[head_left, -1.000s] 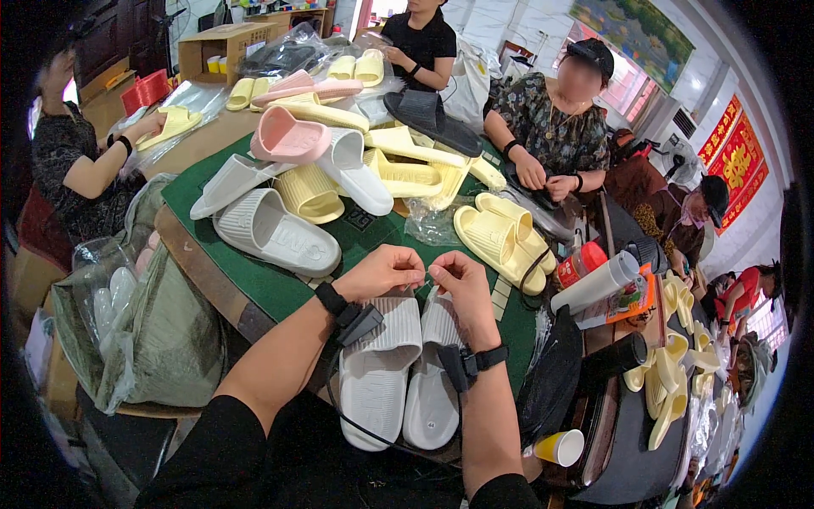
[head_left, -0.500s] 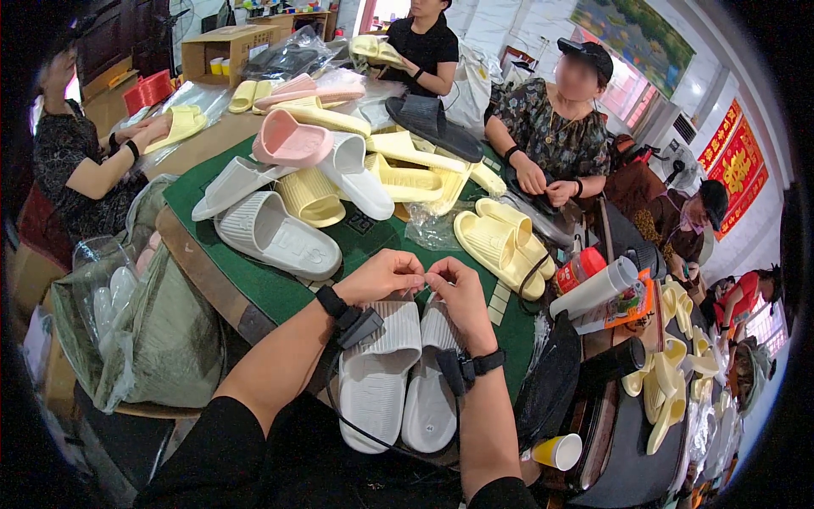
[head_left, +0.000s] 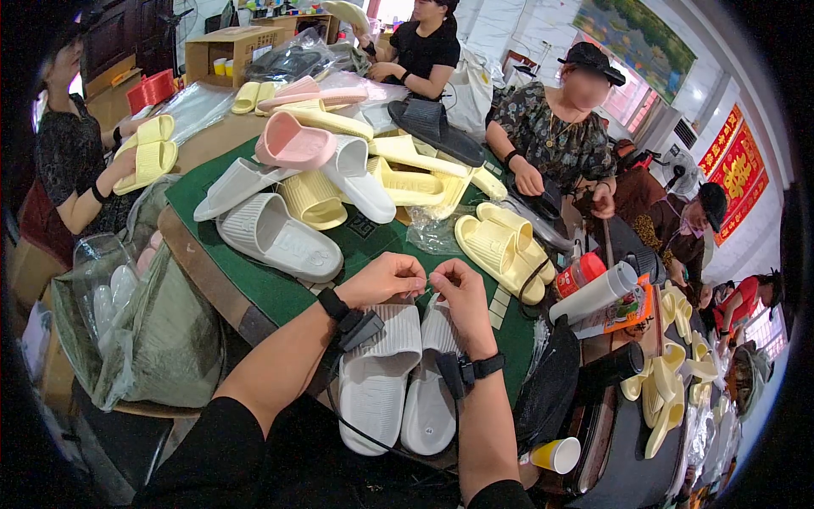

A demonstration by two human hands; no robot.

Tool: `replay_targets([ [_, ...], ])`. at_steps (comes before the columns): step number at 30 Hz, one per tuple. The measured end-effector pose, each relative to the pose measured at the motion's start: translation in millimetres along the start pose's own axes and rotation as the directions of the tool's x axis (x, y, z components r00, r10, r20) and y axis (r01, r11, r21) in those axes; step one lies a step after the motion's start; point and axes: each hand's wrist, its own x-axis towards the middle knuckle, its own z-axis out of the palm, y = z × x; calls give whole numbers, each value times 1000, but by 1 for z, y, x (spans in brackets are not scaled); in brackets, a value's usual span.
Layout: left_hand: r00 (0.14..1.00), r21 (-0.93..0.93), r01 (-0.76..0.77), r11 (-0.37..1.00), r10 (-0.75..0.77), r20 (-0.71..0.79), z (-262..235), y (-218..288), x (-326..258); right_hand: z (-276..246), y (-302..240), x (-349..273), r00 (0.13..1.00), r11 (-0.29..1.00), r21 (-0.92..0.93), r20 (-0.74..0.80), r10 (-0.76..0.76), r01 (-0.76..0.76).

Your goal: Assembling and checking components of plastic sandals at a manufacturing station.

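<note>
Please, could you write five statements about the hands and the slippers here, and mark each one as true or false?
1. The left hand and the right hand are near the toe ends of a light grey pair. True.
2. Only the right wrist wears a black band. False: each wrist has a black band.
3. A yellow pair lies beyond the right hand. True.
4. Every slipper in the heap is yellow. False: pink, grey and dark ones also show.
5. A green surface lies under the heap. True.
</note>
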Motion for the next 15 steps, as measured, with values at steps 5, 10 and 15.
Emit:
replay_targets([
  [5,1000,4,21,1000,-20,-19,0,3,-2,0,-1,0,1000,1000,-15,10,-5,6],
  [10,1000,5,13,1000,-12,-19,1,4,-2,0,-1,0,1000,1000,-13,6,11,-11],
  [15,1000,2,13,1000,-13,-27,1,4,-2,-1,-3,-1,1000,1000,-22,21,5,-5],
])
